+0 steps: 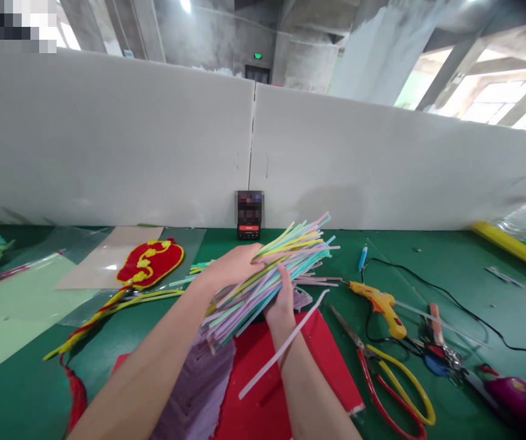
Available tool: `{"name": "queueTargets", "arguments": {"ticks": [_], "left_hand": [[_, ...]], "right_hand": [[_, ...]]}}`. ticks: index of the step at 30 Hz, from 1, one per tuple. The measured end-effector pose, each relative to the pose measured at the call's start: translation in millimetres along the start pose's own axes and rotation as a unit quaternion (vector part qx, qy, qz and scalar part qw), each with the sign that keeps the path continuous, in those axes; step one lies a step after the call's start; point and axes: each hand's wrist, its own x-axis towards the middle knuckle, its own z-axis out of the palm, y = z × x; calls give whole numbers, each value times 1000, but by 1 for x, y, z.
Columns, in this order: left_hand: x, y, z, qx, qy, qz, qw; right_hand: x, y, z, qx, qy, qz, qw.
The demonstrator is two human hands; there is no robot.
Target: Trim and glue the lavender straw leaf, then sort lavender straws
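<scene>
A thick bundle of pastel pipe cleaners (254, 293), in yellow, pink, lilac and mint, is held at a slant in both hands. My left hand (238, 264) wraps over its upper left side, fingertips hidden among the stems. From below, my right hand (283, 300) grips the bundle with its thumb lying across the front. One loose lilac pipe cleaner (285, 349) crosses over my right wrist. Under the bundle are a red board (263, 373) and a ridged purple piece (203, 385).
Left lies a red fan-shaped pipe cleaner ornament (153, 264) with yellow trim, beside a pale green sheet (33, 305). Right are scissors (382, 382), a yellow glue gun (380, 305) with its black cord, and a purple tool (513, 394). A phone (249, 220) leans against the white partition (129, 140).
</scene>
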Motion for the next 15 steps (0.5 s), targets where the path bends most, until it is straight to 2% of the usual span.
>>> {"name": "queueTargets", "arguments": {"ticks": [4,8,15], "left_hand": [[6,-8,3,3,19,5,1000],[10,-20,2,-41,15,7,999],[13,-30,-1,-117,-19,-8,993]], "right_hand": [[-1,0,-1,7,4,24,1000],[0,1,-2,18,22,28,999],[-1,0,0,-7,34,10,999]]}}
